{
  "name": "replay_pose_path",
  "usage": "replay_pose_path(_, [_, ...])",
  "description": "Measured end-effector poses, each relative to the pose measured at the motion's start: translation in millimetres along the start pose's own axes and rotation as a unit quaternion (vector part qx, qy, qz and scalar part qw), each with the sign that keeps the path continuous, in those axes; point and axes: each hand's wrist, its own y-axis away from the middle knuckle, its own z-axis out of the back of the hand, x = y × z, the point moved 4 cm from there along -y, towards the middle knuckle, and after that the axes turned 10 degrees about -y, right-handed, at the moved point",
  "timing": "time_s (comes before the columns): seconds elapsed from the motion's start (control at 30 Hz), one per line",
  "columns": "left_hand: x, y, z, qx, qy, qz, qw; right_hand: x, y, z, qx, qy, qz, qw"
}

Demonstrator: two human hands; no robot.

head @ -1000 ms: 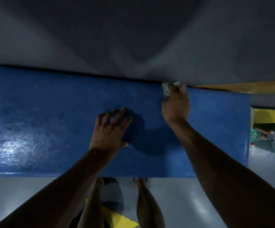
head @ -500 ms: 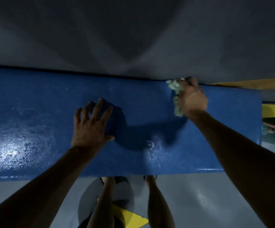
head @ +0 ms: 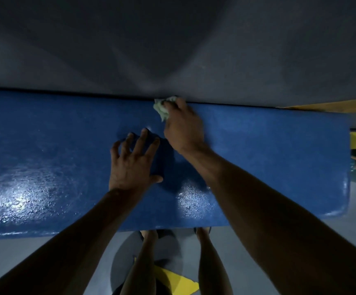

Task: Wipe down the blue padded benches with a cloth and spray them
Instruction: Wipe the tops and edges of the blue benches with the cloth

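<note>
Fingers (head: 168, 107) press cloth (head: 161, 108) on wet blue bench (head: 268, 150) against grey wall (head: 172, 39).

One blue bench (head: 258, 145), one green cloth (head: 161, 108), two hands: left (head: 132, 165), right (head: 183, 128); two legs.

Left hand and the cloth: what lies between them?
Only bare blue bench, partly shadowed, between the left hand and the cloth in the head view.

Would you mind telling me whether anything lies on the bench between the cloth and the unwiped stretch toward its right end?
Nothing visible does. The right hand holds the cloth at the far edge of the blue bench, and the surface rightward is bare. The left hand rests flat to the cloth's left.
</note>
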Motion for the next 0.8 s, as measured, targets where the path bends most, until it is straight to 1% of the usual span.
replay_pose_path(0.03, [1,0,0,-0.007,0.003,0.000,1.000,-13,0,3,0.028,0.009,0.018,0.999])
replay_pose_path(0.07, [2,1,-1,-0.014,0.006,0.001,1.000,-30,2,11,0.046,0.017,0.019,0.999])
replay_pose_path(0.1, [2,1,-1,-0.015,0.008,0.002,1.000,-50,4,23,0.039,0.016,0.000,0.999])
replay_pose_path(0.17, [2,0,-1,-0.011,0.012,0.001,1.000,-96,11,53,-0.017,0.016,-0.071,0.997])
replay_pose_path(0.23, [2,-1,0,-0.004,0.011,0.003,1.000,-126,22,72,-0.040,0.058,-0.135,0.988])
replay_pose_path(0.3, [2,-1,-1,-0.005,0.017,0.003,1.000,-129,28,74,-0.059,0.078,-0.184,0.978])
replay_pose_path(0.37, [2,-1,-2,-0.005,0.020,0.004,1.000,-102,24,56,-0.093,0.051,-0.211,0.972])
replay_pose_path(0.4, [2,-1,-2,-0.004,0.019,0.004,1.000,-81,22,43,-0.095,0.037,-0.205,0.974])
replay_pose_path(0.43, [2,-1,-3,-0.006,0.019,0.004,1.000,-55,18,26,-0.090,0.023,-0.178,0.980])
replay_pose_path(0.5, [3,-1,-4,-0.010,0.022,0.002,1.000,0,10,-5,-0.063,-0.007,-0.102,0.993])
replay_pose_path(0.6, [3,0,-5,-0.010,0.024,0.006,1.000,55,1,-31,-0.017,0.012,-0.021,1.000])
replay_pose_path(0.63, [3,1,-5,-0.011,0.025,0.008,1.000,59,-1,-32,0.000,0.020,0.005,1.000])
replay_pose_path(0.7, [3,0,-4,-0.003,0.020,0.004,1.000,43,0,-21,0.012,0.041,0.055,0.998])
replay_pose_path(0.73, [3,-1,-5,-0.001,0.016,0.001,1.000,25,0,-11,0.008,0.055,0.059,0.997])
replay_pose_path(0.8, [5,-1,-5,-0.007,0.015,0.000,1.000,-26,4,12,-0.019,0.068,0.004,0.997])
